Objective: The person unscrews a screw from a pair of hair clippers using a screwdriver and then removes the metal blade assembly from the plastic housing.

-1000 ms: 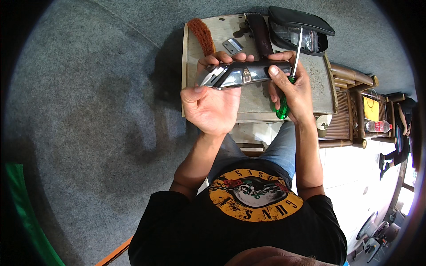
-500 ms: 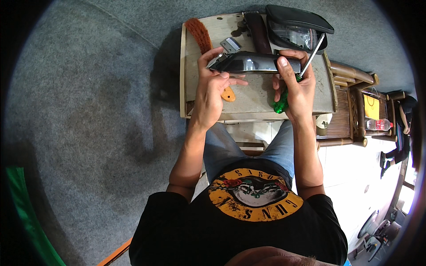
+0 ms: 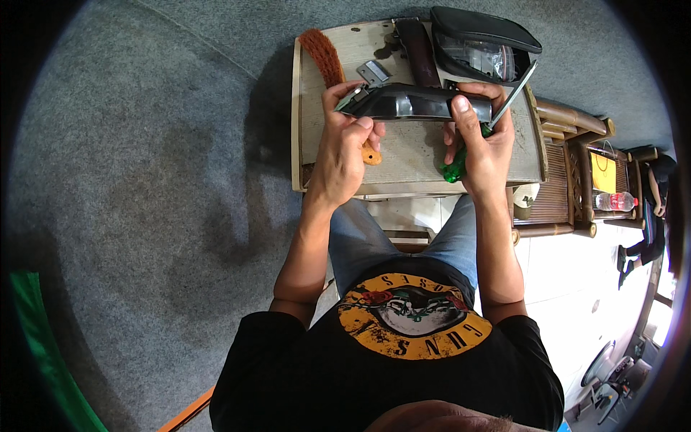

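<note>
A black hair clipper (image 3: 421,103) is held level above a small wooden table (image 3: 414,173), its blade end to the left. My left hand (image 3: 341,155) is closed on the blade end, thumb below and fingers behind. Gripping the rear end, my right hand (image 3: 488,147) has its thumb on the body. The same hand also keeps a screwdriver (image 3: 453,171) with a green handle, its metal shaft slanting up to the right. Just beyond the clipper's front lies a loose metal clipper blade (image 3: 374,73). A brush (image 3: 322,54) with reddish-brown bristles lies partly behind my left hand.
At the table's far side lie a second, dark red clipper (image 3: 417,54) and an open black case (image 3: 484,25) with a clear plastic bag inside. A bamboo bench (image 3: 558,180) stands to the right, carrying a plastic bottle (image 3: 613,202). Another person (image 3: 651,209) is at the far right.
The fingers of my left hand have curled in below the clipper. The clipper has barely shifted, and the screwdriver's shaft has tilted slightly further right.
</note>
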Demonstrator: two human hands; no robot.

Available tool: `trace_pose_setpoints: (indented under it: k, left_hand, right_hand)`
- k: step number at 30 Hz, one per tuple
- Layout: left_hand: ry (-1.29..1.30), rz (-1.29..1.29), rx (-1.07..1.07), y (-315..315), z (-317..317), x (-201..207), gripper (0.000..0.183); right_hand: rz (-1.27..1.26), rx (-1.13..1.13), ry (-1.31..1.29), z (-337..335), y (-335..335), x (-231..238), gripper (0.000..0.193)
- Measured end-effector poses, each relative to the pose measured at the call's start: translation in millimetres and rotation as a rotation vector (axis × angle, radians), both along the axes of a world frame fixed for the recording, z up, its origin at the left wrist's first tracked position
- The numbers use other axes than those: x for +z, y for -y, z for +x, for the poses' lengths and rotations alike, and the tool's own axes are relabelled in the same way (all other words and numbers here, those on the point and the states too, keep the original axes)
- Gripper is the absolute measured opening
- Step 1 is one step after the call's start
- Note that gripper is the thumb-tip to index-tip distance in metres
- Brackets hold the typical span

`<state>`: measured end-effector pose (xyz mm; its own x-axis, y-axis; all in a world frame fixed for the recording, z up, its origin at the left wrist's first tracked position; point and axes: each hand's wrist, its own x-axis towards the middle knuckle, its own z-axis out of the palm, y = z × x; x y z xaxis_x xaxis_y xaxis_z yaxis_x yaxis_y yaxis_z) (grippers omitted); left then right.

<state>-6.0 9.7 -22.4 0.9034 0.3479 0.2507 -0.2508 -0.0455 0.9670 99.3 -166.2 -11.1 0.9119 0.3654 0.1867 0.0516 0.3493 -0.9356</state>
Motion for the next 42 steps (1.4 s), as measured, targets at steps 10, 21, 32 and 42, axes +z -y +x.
trace_pose_setpoints:
  k: [10, 21, 32, 42]
  left_hand:
    - [0.016, -0.315, -0.031, 6.1, 4.5, 9.1, 0.047]
    - [0.009, -0.296, -0.02, 7.1, 5.9, -3.7, 0.044]
    - [0.017, -0.417, -0.065, 8.7, 9.8, 5.0, 0.053]
    - [0.005, -0.388, 0.028, 18.4, 20.2, 8.2, 0.064]
  right_hand:
    - [-0.025, -0.034, 0.077, -3.6, 0.5, 0.3, 0.034]
    - [-0.034, -0.038, 0.044, -2.0, -1.1, 1.4, 0.03]
    - [-0.048, -0.062, 0.035, -3.2, -1.1, 3.6, 0.031]
    - [-0.065, -0.095, 0.116, -5.4, -2.1, 3.0, 0.036]
